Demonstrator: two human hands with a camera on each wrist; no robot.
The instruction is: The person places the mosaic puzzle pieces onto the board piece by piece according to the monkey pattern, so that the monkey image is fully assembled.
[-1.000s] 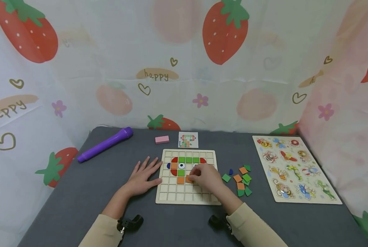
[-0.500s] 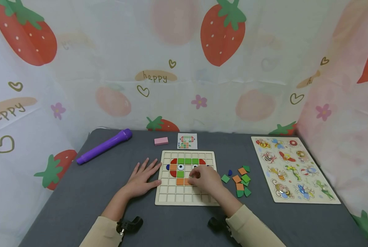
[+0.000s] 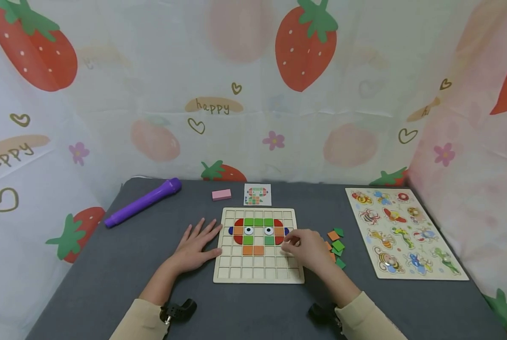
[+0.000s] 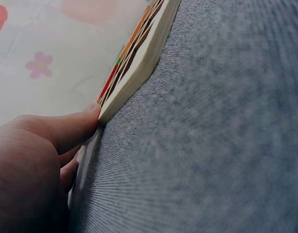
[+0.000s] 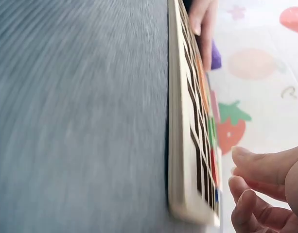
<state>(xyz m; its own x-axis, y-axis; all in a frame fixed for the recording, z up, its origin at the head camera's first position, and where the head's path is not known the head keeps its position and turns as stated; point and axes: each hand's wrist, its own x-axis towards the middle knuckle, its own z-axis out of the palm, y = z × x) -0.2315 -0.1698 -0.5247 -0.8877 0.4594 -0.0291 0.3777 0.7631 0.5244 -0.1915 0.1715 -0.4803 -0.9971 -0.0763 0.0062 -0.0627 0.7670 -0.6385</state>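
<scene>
My left hand (image 3: 198, 248) lies flat with fingers spread. Its thumb and fingertips touch the left edge of the wooden grid board (image 3: 232, 271), as the left wrist view also shows at the thumb (image 4: 76, 127). Red, green, orange and blue tiles and two round eye tiles (image 3: 248, 230) form a face on the grid. Under it sit two orange square tiles (image 3: 258, 250) side by side. My right hand (image 3: 307, 248) hovers over the board's right edge, fingers loosely bent; nothing shows between thumb and fingertips in the right wrist view (image 5: 270, 187). Its wrist partly hides loose tiles (image 3: 338, 246).
Behind the board are a small pattern card (image 3: 257, 194) and a pink block (image 3: 221, 194). A purple marker-shaped tube (image 3: 144, 203) lies at the back left. On the right rests an insect picture board (image 3: 406, 236). A printed curtain (image 3: 164, 61) closes the back.
The second orange tile, earlier under my right fingers, now lies uncovered in the grid. My right hand has let go of it and moved right. The left hand stays put.
</scene>
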